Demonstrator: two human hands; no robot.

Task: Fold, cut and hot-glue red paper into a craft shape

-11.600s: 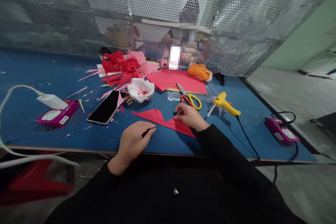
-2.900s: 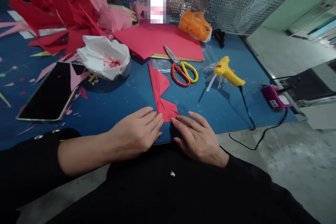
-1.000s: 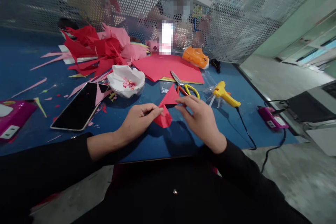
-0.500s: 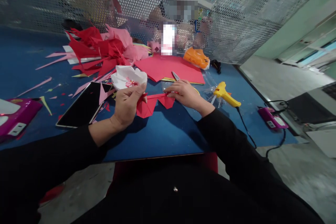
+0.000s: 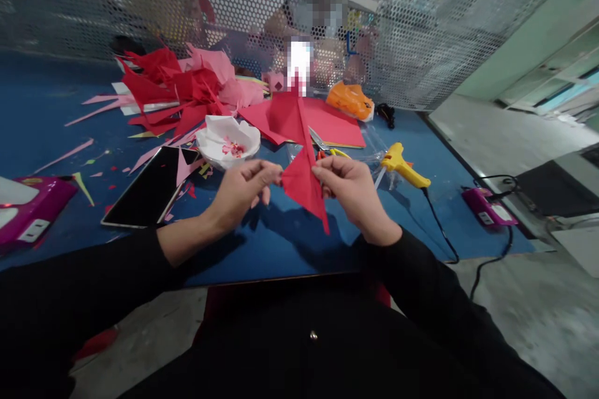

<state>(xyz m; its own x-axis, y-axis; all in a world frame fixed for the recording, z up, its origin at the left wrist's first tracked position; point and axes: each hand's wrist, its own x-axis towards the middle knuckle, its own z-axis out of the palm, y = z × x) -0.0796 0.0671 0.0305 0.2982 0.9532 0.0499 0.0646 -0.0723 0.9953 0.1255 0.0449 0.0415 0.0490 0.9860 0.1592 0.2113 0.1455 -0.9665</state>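
Observation:
A piece of folded red paper (image 5: 303, 186) is held up above the blue table, with a narrow folded strip running nearly upright along its right side. My right hand (image 5: 352, 192) pinches it at this strip between thumb and fingers. At the paper's left corner, the thumb and forefinger of my left hand (image 5: 243, 190) are closed together, its other fingers curled loosely below. Just behind my left hand sits a white bowl-shaped paper holder (image 5: 210, 137) with small red and pink bits in it. Scissors (image 5: 319, 138) with red and yellow handles lie behind the held paper, partly hidden.
Red sheets (image 5: 332, 121) lie stacked behind the hands. Red and pink scraps (image 5: 187, 84) are heaped at back left. A phone (image 5: 150, 190) and a purple power strip (image 5: 40, 206) are on the left. A yellow glue gun (image 5: 406, 166), its cord trailing, and an orange packet (image 5: 350, 100) are on the right.
The red paper has turned from lying crosswise between my hands to nearly upright, opening into a larger shape. My right hand has moved slightly right and nearer, uncovering the scissors.

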